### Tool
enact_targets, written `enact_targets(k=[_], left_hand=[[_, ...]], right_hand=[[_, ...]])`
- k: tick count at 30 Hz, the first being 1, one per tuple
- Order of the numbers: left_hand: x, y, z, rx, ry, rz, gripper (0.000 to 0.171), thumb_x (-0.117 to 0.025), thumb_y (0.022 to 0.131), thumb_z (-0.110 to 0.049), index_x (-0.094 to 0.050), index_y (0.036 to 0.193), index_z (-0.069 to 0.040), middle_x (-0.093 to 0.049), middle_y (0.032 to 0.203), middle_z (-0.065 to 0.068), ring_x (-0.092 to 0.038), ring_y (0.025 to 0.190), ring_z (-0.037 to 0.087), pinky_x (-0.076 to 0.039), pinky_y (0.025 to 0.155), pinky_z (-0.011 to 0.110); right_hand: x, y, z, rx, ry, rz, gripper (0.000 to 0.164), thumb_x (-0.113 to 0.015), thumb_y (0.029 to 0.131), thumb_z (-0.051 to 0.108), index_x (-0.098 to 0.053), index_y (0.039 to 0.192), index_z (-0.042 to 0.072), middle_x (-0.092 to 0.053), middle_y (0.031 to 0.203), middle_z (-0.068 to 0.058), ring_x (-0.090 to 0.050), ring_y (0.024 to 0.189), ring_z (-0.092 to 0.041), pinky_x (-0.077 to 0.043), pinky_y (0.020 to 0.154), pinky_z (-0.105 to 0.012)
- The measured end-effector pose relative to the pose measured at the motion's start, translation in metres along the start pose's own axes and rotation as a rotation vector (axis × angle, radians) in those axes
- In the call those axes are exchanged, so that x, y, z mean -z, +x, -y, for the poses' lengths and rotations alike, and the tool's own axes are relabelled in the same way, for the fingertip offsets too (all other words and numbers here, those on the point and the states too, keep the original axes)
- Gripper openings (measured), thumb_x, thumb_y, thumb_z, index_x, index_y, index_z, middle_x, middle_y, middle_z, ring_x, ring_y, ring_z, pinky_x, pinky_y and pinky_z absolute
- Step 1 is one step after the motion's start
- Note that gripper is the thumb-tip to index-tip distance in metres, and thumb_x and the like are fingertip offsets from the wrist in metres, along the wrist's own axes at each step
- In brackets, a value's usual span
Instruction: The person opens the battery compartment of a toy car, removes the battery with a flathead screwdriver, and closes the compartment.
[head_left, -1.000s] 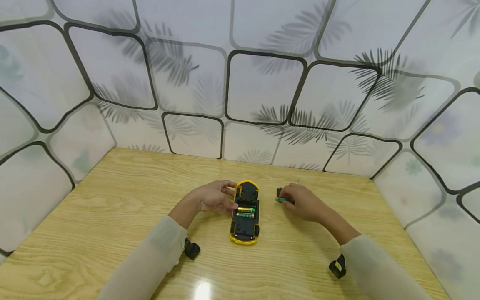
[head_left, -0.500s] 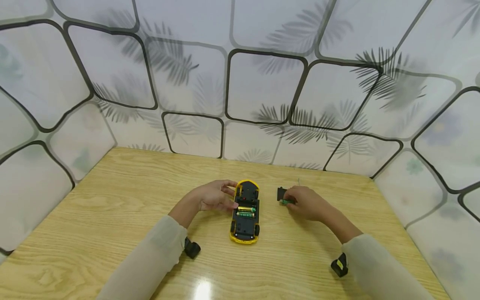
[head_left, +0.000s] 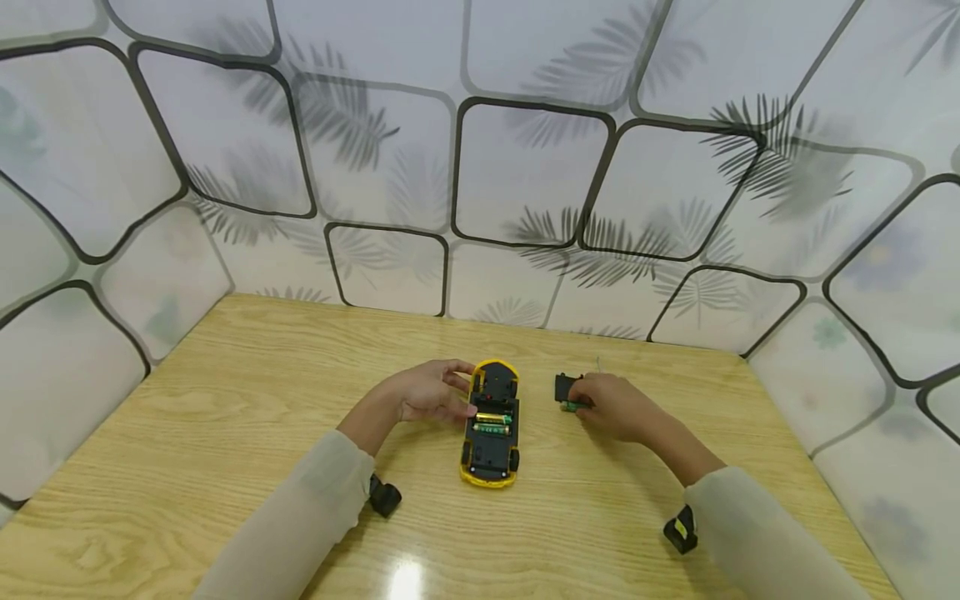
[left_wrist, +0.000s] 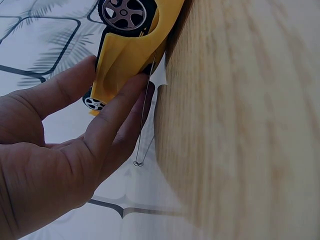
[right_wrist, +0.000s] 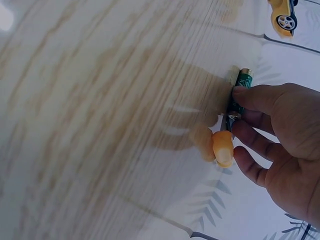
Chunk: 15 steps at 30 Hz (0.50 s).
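A yellow toy car (head_left: pixel 491 454) lies upside down on the table, its black underside up. Two batteries (head_left: pixel 492 423) sit side by side in its uncovered battery compartment. My left hand (head_left: pixel 431 392) holds the car by its left side, thumb at the underside's edge and fingers along the yellow body (left_wrist: pixel 125 60). To the right of the car, my right hand (head_left: pixel 613 407) pinches a loose green battery (right_wrist: pixel 242 82) low at the table. A black battery cover (head_left: pixel 566 387) lies just beyond that battery, partly hidden by the fingers.
Close by the right fingertips is an orange-handled tool (right_wrist: pixel 223 148), its shaft mostly hidden. A wood-grain table (head_left: pixel 300 358) runs back to patterned walls (head_left: pixel 390 275) on the far side and both flanks. Black wrist cameras (head_left: pixel 385 498) hang below the sleeves.
My right hand has shifted slightly right and nearer with the green battery, showing more of the black cover. My left hand and the car have stayed in place.
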<state>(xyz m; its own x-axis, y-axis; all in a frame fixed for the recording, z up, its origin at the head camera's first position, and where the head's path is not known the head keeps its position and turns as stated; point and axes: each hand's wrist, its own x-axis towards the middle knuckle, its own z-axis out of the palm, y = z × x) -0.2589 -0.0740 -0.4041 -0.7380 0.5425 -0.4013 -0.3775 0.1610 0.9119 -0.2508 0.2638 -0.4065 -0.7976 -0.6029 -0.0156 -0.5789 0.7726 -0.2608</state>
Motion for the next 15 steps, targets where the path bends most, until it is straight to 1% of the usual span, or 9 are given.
enact_targets(k=[4,8,15], left_hand=[[0.0003,0.0003,0.0003,0.001,-0.001,-0.001,0.08,-0.069,0.091,0.012,-0.031,0.158,-0.007,-0.029,0.159,0.025,-0.065,0.114,0.035,-0.059,0.092,0.045],[0.0006,0.0007,0.0006,0.004,-0.004,0.0,0.079,-0.069,0.091,0.012,-0.031,0.158,-0.008,-0.029,0.158,0.025,-0.065,0.114,0.034,-0.059,0.092,0.045],[0.0005,0.0008,0.0004,0.003,0.001,0.001,0.079,-0.069,0.091,0.011,-0.031,0.158,-0.008,-0.028,0.159,0.025,-0.065,0.114,0.034,-0.059,0.093,0.045]], right_hand=[[0.0009,-0.0005,-0.0003,0.01,-0.038,-0.011,0.013,-0.075,0.092,0.004,-0.073,0.104,0.009,-0.065,0.095,0.001,-0.059,0.082,-0.012,-0.052,0.069,-0.033],[0.0026,-0.0007,-0.0004,0.009,-0.058,-0.008,0.012,-0.075,0.092,0.005,-0.073,0.103,0.01,-0.064,0.094,0.001,-0.058,0.08,-0.011,-0.052,0.068,-0.033],[0.0059,-0.0007,0.0001,-0.005,-0.043,0.009,0.011,-0.075,0.093,0.005,-0.073,0.103,0.01,-0.063,0.093,0.001,-0.054,0.078,-0.009,-0.049,0.067,-0.033]])
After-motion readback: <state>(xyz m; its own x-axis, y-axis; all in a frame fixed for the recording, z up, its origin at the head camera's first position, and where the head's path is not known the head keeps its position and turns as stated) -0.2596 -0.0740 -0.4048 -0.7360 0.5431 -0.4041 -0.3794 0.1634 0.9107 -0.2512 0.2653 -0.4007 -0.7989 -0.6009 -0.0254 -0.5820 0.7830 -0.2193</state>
